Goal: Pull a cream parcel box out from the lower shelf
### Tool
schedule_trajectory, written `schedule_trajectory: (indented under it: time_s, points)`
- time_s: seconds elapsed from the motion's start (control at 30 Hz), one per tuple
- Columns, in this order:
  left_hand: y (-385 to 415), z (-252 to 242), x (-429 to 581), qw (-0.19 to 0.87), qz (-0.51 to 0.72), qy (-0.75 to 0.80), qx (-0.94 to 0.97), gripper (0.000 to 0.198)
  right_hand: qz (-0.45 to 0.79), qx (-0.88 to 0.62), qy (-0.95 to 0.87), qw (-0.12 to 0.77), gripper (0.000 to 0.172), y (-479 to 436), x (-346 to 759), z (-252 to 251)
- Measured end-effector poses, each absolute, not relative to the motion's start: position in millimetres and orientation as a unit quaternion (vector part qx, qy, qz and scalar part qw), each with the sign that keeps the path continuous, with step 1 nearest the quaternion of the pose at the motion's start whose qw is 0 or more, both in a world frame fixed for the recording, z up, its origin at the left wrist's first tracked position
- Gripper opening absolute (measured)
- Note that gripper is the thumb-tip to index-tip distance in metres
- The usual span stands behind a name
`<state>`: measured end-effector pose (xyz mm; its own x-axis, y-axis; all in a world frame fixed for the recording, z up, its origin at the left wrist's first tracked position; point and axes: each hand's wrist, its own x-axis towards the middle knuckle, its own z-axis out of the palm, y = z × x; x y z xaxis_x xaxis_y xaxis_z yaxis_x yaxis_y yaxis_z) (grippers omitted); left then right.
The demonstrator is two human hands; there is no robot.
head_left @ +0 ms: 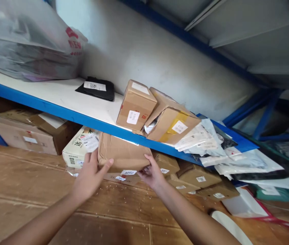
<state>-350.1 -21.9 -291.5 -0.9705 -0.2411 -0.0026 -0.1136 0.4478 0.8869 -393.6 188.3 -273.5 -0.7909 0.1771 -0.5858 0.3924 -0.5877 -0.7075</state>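
Note:
Between my two hands is a brown cardboard box (124, 153) with a white number label on its front edge. My left hand (92, 175) grips its left end, the thumb lying on top. At the right end my right hand (153, 172) has its thumb on the upper edge and its fingers curled at the side and below. The box is just under the blue shelf edge, partly over another labelled box (110, 177). To its left, close to my left fingers, stands a white and green printed carton (75, 146).
On the shelf (57, 95) are a stuffed plastic bag (32, 44), a black parcel (97, 89), two cartons (136, 105) and a pile of mailer bags (210, 139). Beneath, an open box (27, 136) stands left and several cartons (197, 175) right, on the wooden floor (124, 217).

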Motion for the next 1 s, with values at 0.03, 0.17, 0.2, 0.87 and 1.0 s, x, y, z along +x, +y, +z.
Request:
schedule_trajectory:
  time_s: [0.03, 0.17, 0.2, 0.87, 1.0]
  points:
    - [-18.0, -292.2, -349.3, 0.068, -0.517, -0.849, 0.089, 0.086, -0.829, 0.333, 0.446, 0.061, 0.027, 192.3, -391.2, -271.0]
    - [-21.8, -295.3, -363.8, 0.045, -0.556, -0.83, -0.004, 0.081, -0.826, 0.347, 0.442, 0.029, 0.019, 195.3, -374.5, -268.9]
    - [-25.5, -296.1, -369.5, 0.02, -0.568, -0.822, -0.031, 0.079, -0.83, 0.345, 0.439, 0.019, 0.018, 194.5, -369.4, -270.2]
    - [-78.7, -327.8, -397.2, 0.225, -0.447, -0.833, 0.235, 0.07, -0.74, 0.287, 0.601, 0.094, 0.057, 191.7, -343.9, -342.7]
    - [-126.0, -371.8, -402.3, 0.077, -0.645, -0.696, 0.306, 0.078, -0.756, 0.257, 0.567, 0.204, 0.06, 117.1, -351.6, -383.1]
